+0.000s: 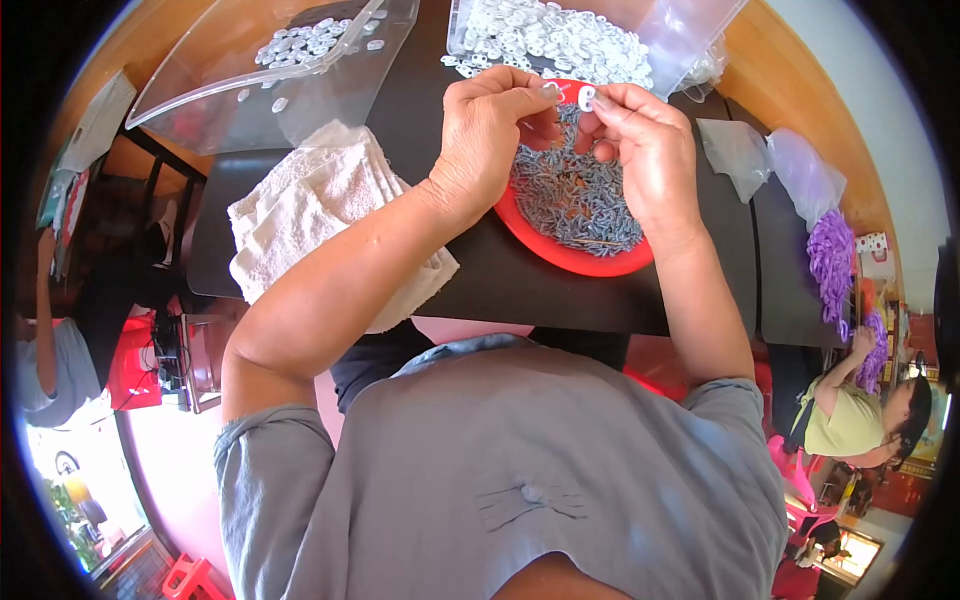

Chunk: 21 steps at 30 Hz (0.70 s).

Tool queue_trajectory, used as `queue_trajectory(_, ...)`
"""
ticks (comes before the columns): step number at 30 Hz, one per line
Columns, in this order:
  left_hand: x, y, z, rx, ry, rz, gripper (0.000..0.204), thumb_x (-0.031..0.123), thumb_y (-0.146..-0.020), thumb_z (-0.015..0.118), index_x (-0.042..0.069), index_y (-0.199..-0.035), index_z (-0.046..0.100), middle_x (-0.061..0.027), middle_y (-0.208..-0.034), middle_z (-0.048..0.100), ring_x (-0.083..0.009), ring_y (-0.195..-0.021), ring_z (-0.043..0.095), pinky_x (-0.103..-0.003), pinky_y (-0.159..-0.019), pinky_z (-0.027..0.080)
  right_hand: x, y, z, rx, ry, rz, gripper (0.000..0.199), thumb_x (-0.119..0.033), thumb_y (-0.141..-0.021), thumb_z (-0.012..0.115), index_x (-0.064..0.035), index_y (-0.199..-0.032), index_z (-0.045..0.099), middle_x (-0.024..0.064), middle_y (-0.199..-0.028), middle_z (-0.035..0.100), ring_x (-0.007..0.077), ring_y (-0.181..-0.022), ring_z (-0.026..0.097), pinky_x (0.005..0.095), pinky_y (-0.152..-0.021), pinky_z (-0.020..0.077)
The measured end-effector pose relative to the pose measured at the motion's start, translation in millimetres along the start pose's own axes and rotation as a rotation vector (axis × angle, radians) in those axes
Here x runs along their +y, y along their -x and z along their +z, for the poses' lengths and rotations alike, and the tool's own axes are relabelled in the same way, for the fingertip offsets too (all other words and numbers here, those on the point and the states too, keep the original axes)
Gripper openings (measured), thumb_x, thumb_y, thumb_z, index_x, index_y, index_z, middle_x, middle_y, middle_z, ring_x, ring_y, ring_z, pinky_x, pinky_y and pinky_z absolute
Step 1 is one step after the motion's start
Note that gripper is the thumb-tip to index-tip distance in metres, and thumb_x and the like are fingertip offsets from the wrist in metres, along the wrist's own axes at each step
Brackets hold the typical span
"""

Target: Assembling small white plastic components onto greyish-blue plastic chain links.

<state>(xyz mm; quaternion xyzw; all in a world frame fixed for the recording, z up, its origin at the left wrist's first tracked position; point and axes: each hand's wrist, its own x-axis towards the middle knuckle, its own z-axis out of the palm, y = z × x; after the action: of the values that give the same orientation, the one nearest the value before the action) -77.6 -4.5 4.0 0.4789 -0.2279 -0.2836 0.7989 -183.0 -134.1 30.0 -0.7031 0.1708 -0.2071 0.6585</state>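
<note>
A small white plastic piece [586, 97], rounded and pale, is pinched between the fingertips of the right hand [645, 150], just above the far rim of a red dish [560, 252]. The left hand [490, 135] is curled shut beside it, thumb and forefinger closed on something tiny that cannot be made out. The dish is heaped with small grey metal bits [575, 195] (their exact shape is lost to blur), and much of it is covered by both hands. Farther off, a clear bag of white pieces [560, 40] is cut off by the top edge; to the far left, a clear plastic tray [250, 90] holds a smaller scatter of the same pieces. A folded white towel [320, 215] is laid on the black tabletop [500, 290], under the left forearm. At the right, a purple heap [832, 260] is seen on the table, and another person in a green top [850, 420] is seated beyond, over a pink floor [180, 460].
</note>
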Motion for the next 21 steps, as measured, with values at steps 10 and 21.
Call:
queue_trajectory(10,-4.4,1.4,3.4,-0.059,-0.200,0.057,0.015,0.012,-0.088,0.065,-0.003,-0.088,0.064,-0.0059,-0.071,0.062,-0.0121,-0.063,0.059,-0.025,-0.057,0.049,4.0,0.4,-8.2,0.001,0.033,-0.085,0.018,-0.015,-0.091,0.060,0.0011,-0.098,0.066,0.0045,-0.081,0.064,0.0124,-0.069,0.060,0.0224,-0.062,0.0406)
queue_trajectory(21,-3.4,2.5,2.4,-0.101,-0.267,0.081,0.016,0.013,-0.088,0.064,-0.003,-0.088,0.064,-0.0049,-0.068,0.061,-0.0108,-0.059,0.058,-0.025,-0.057,0.049,0.2,2.1,-8.0,0.020,0.176,-0.168,0.016,-0.013,-0.089,0.060,0.0004,-0.092,0.067,0.0026,-0.079,0.064,0.0093,-0.067,0.058,0.0218,-0.061,0.0394)
